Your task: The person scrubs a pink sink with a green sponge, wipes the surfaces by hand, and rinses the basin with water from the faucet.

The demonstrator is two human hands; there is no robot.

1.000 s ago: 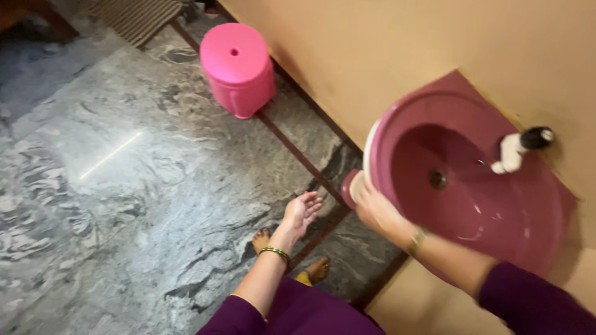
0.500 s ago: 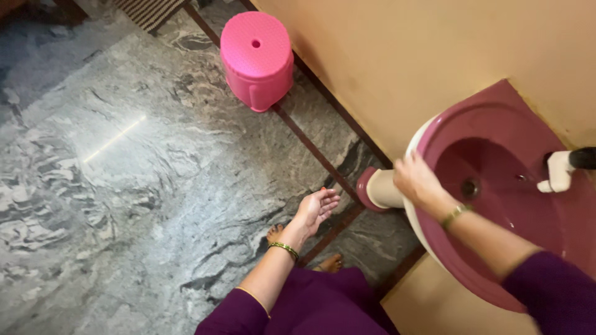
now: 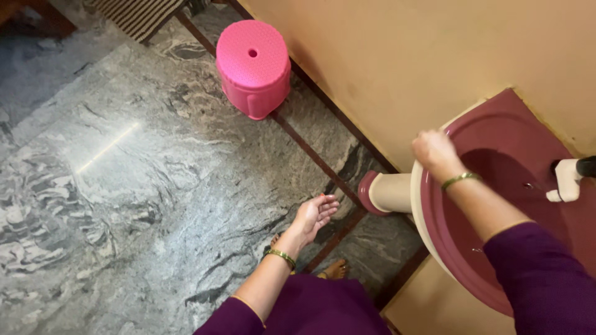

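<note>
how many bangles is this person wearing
2 in view: a green-and-gold bangle on the left wrist, held over the marble floor, and a bangle on the right wrist, above the maroon washbasin. Sleeves may hide others.

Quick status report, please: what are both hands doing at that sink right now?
Right hand closed on the sink rim, far edge. Left hand open, empty, hanging over the floor. Pink stool by the wall, clear of both.

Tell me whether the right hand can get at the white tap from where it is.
Probably yes. The right hand rests on the maroon basin's near rim, and the white tap sits across the open bowl with nothing between them.
</note>
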